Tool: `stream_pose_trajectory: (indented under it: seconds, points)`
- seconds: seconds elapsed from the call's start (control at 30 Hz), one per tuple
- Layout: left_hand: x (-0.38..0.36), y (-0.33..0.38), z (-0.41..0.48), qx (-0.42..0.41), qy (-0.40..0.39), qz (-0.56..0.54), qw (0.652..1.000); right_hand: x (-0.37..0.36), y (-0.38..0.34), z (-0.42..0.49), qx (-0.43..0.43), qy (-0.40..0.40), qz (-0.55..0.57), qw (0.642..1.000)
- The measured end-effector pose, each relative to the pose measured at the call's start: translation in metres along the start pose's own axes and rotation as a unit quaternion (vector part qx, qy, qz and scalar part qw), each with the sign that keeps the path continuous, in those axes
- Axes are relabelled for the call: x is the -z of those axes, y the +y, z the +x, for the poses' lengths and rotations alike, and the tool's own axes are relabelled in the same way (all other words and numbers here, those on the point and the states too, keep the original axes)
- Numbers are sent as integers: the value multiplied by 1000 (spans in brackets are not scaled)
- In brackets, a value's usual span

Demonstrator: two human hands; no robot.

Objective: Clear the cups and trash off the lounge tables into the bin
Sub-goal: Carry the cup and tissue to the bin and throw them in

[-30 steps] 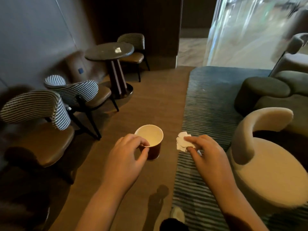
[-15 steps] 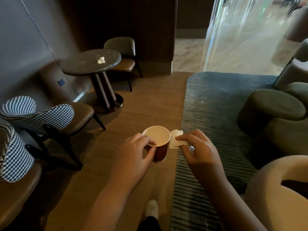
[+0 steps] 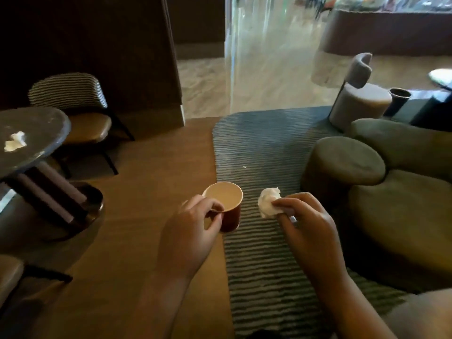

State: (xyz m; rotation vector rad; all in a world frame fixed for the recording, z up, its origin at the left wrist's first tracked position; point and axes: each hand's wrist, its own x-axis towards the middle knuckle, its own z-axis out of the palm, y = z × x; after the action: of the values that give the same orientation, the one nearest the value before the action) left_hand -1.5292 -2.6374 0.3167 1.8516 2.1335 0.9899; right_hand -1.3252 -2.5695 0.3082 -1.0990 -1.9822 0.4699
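My left hand (image 3: 189, 231) pinches the rim of a red paper cup (image 3: 228, 205), held upright in the air above the floor; its pale inside looks empty. Just to the right, my right hand (image 3: 309, 226) pinches a crumpled white napkin (image 3: 267, 204) between thumb and fingers. Another crumpled napkin (image 3: 14, 141) lies on the round dark table (image 3: 41, 129) at the left edge. A dark cup-shaped thing (image 3: 397, 101) stands far right near the glass wall.
A striped-back chair (image 3: 78, 106) stands behind the round table, whose base (image 3: 83, 201) sits on the wood floor. A striped rug (image 3: 256, 167) runs ahead. Green rounded poufs (image 3: 347, 162) and a sofa fill the right. A glass wall (image 3: 269, 52) is ahead.
I have walked forward and turned; the round table has slid to the left edge and the checked chairs have dropped out of view. Both hands keep their hold, now a little further apart.
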Motion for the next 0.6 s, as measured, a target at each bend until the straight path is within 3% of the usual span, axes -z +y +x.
stream_pose_trajectory:
  seconds: [0.23,0.6]
  points:
    - [-75,-11,202,-61,-48,-15,997,-23,115,154,-100,78,81,989]
    - [-152,-9,485,-68,-61,-10,996,-59,248,420,-81,71,77,991]
